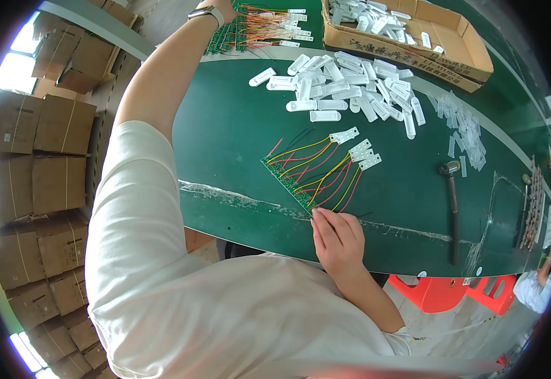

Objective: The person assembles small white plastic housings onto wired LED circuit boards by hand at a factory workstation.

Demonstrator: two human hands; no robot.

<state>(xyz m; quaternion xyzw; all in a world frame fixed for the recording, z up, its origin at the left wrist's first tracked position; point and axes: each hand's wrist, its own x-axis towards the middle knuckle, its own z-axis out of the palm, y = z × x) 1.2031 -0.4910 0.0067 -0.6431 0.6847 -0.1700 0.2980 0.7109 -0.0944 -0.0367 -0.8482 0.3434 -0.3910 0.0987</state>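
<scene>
My right hand (340,243) pinches the near end of a narrow green circuit board (286,184) between thumb and fingers. Red, yellow and black wires fan out from this board, some ending in small white perforated connector plates (361,151). My left arm stretches to the far left of the table, a watch on its wrist. There my left hand (226,9) is beside a group of similar wired circuit boards (242,31); the top edge cuts off its fingers. Beyond the held board lies a heap of white plastic casings (345,85).
An open cardboard box (408,54) with more white casings stands at the far side. Small clear plastic pieces (468,139) lie right of the heap, near a hammer (454,208). Red plastic seats (436,294) are below the table edge. Stacked cartons (60,183) line the left; another person (534,287) is far right.
</scene>
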